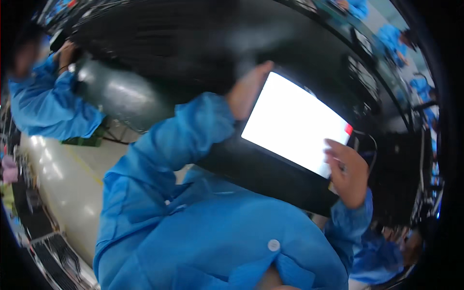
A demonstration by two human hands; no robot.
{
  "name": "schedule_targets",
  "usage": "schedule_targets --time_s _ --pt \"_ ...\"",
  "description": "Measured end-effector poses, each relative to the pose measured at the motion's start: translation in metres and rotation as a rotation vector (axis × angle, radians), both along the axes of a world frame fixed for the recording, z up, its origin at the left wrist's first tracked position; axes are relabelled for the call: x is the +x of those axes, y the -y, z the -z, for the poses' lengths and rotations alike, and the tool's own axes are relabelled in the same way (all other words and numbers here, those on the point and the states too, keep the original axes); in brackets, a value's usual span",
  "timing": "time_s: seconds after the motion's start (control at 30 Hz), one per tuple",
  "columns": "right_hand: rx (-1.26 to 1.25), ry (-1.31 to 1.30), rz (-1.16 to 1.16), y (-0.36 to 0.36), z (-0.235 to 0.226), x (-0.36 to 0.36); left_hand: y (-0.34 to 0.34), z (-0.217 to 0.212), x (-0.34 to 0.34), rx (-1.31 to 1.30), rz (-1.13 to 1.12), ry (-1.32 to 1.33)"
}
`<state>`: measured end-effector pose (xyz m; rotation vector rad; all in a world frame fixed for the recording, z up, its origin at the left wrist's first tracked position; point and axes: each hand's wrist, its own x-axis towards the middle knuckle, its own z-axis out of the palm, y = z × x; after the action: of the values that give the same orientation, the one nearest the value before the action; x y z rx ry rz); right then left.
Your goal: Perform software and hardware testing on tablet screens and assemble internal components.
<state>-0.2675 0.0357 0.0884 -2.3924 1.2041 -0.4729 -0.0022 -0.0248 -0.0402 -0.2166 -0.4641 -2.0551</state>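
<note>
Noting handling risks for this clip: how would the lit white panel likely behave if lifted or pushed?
The panel is probably stiff: its outline shows no sag beside the left hand. It seems fragile, since its broad glowing face looks like a display. Its flat, corner-edged shape makes rolling unlikely.

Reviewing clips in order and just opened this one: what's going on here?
A person in a blue smock has the left hand along the left edge of a flat panel with a glowing white screen. The right hand is at its lower right, fingertips at the screen; whether they press it isn't clear. Another person in blue works off to the left.
</note>
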Motion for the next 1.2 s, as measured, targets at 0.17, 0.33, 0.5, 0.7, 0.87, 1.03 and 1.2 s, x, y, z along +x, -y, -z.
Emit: schedule_targets --time_s 0.17,0.33,0.5,0.7,0.87,1.03,1.2 --pt "0.443 0.296 -0.191 0.038 -0.005 0.027 -0.004 -0.008 -0.001 0.005 -0.665 0.929" --pt "0.720 0.846 -0.190 0.078 -0.008 0.025 -0.006 -0.015 -0.003 0.027 -0.616 0.828" --pt "0.929 1.001 -0.136 0.088 -0.014 -0.008 -0.009 -0.020 -0.003 -0.123 -0.539 0.772" --pt "0.273 0.146 0.066 0.057 -0.031 -0.037 -0.009 -0.022 -0.005 -0.105 -0.508 0.881" --pt "-0.050 -0.017 -0.194 0.006 -0.022 -0.031 -0.007 -0.018 -0.003 -0.082 -0.528 0.969" --pt "0.032 -0.185 -0.310 -0.017 -0.019 -0.029 -0.008 -0.020 -0.001 0.015 -0.628 1.055" --pt "-0.430 -0.468 0.143 -0.016 -0.018 -0.016 -0.011 -0.030 -0.001 -0.005 -0.353 0.761"
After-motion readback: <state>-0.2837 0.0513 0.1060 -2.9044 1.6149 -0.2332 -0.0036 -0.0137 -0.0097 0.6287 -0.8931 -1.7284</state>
